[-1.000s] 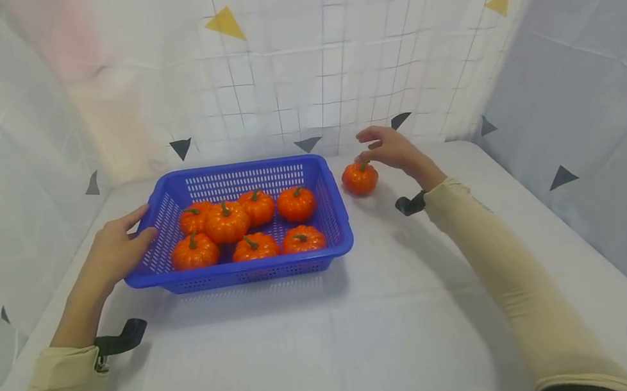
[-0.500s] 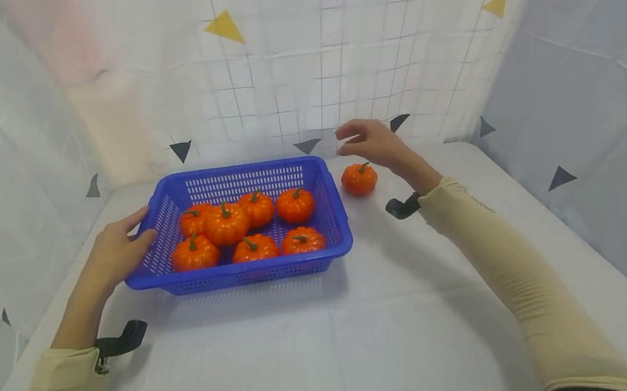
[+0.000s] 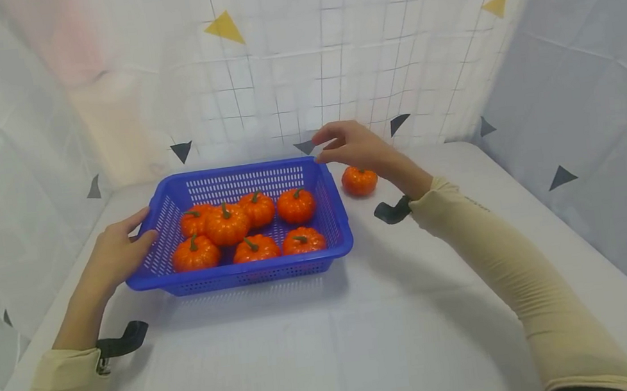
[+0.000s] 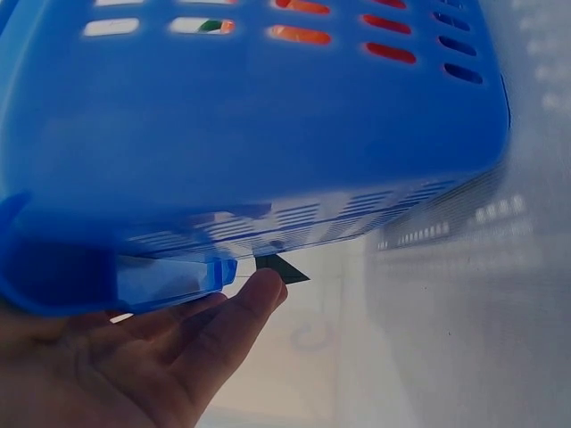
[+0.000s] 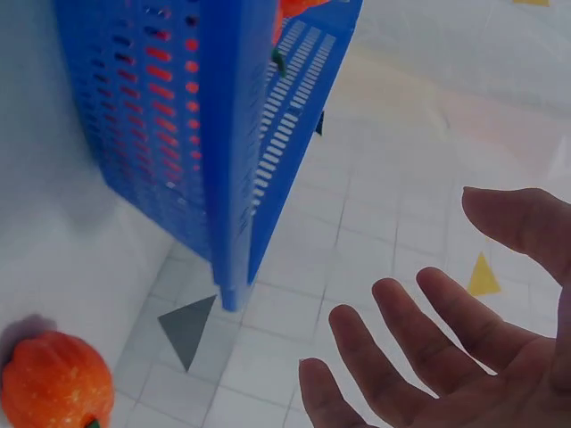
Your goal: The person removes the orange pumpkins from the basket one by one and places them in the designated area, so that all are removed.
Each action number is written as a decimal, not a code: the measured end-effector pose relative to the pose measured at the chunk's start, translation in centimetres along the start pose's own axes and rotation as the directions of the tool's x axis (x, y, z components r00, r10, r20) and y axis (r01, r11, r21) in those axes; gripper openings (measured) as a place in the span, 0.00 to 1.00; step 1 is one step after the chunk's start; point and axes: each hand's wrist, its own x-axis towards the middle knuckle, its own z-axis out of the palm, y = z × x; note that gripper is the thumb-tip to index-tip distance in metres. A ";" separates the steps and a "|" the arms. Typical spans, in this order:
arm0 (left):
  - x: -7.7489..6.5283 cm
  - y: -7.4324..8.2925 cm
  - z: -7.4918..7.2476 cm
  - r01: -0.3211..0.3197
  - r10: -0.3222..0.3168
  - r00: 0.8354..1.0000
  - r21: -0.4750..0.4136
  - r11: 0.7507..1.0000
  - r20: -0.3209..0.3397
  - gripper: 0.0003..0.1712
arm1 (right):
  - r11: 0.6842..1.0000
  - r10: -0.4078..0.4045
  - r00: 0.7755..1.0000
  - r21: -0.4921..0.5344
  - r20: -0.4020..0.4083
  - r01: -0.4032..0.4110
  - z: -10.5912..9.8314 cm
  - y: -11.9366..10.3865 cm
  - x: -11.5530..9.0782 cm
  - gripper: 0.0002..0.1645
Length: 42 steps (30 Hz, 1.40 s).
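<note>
A blue perforated plastic basket [image 3: 341, 219] holds several small orange pumpkins [image 3: 227, 223] with green stems. My left hand [image 3: 116, 251] is at the basket's left rim, thumb and fingers spread apart. In the left wrist view, the extended thumb [image 4: 234, 332] lies below the basket's side, and the other fingers partly hide beneath the rim. My right hand [image 3: 356, 147] is raised near the basket's back right corner with nothing in it; its fingers are loosely bent and separated in the right wrist view. A single pumpkin [image 3: 358, 181] sits on the table right of the basket, beneath my right wrist.
The white-covered table [image 3: 330, 342] has a white sheet [image 3: 287, 63] with grid lines and triangle marks behind it. Pale side sheets, such as the right one [image 3: 601, 124], close in both sides. Each wrist wears a black camera mount [image 3: 123, 340].
My right hand has risen off the lone pumpkin and moved left to the basket's back right corner. That pumpkin stays in place. The left hand and basket have not visibly moved.
</note>
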 end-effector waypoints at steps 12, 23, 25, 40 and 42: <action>-0.1 0.0 0.0 0.008 -0.008 1.000 -0.002 1.000 -0.002 0.38 | 0.996 -0.091 0.992 -0.015 0.087 0.093 1.1 -3.5 0.3 0.26; -0.2 -0.1 0.0 0.005 -0.005 1.000 -0.016 1.000 -0.010 0.38 | 0.991 -0.132 0.980 -0.006 0.152 0.134 2.9 -5.6 1.3 0.24; -0.2 -0.1 0.1 0.006 -0.007 1.000 -0.024 1.000 -0.017 0.38 | 0.989 -0.143 0.977 -0.004 0.158 0.146 3.1 -6.0 1.5 0.24; 0.3 -1.6 0.4 -0.045 0.018 0.994 -0.261 0.964 -0.105 0.35 | 0.986 -0.164 0.965 0.002 0.206 0.168 4.8 -6.5 2.8 0.23; 0.3 -1.8 0.4 -0.032 0.006 0.995 -0.274 0.961 -0.096 0.36 | 0.985 -0.169 0.962 0.006 0.212 0.172 5.0 -6.5 3.0 0.23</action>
